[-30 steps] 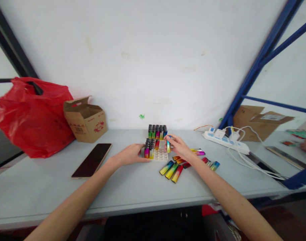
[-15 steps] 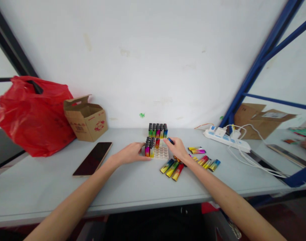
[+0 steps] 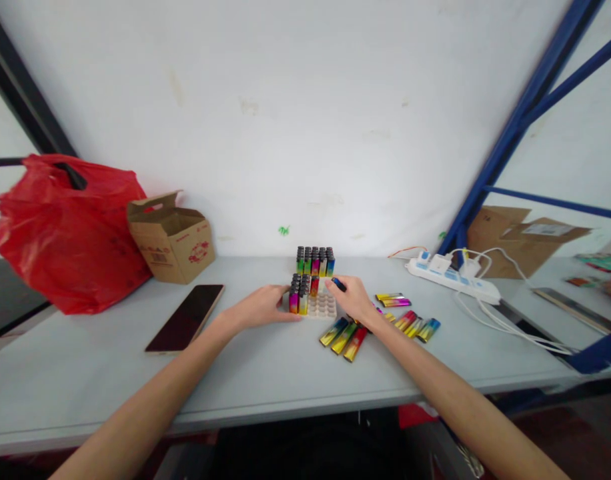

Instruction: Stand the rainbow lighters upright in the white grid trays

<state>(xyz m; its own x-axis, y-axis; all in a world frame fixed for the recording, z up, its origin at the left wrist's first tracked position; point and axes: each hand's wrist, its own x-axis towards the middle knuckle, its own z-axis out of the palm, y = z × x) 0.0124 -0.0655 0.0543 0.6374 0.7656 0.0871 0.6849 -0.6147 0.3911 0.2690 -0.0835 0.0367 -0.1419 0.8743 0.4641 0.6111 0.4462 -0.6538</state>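
My left hand [image 3: 264,306] is curved round the left side of a white tray with round holes [image 3: 323,307], its thumb along the front corner. Upright lighters with black tops [image 3: 299,293] fill the tray's left holes, and a red lighter [image 3: 314,287] stands beside them. Over the tray's right edge, my right hand [image 3: 351,296] is closed on a blue lighter [image 3: 339,285], mostly hidden by the fingers. Several loose lighters [image 3: 342,338] lie on the table below my right wrist.
Behind the tray stands a full block of upright lighters [image 3: 315,262]. More loose lighters [image 3: 408,323] lie to the right, near a power strip [image 3: 453,280] with cables. On the left are a phone [image 3: 186,319], a cardboard box [image 3: 173,240] and a red bag [image 3: 75,233].
My right hand has shifted slightly down, and the blue lighter in it has tilted. My left hand stays at the tray.
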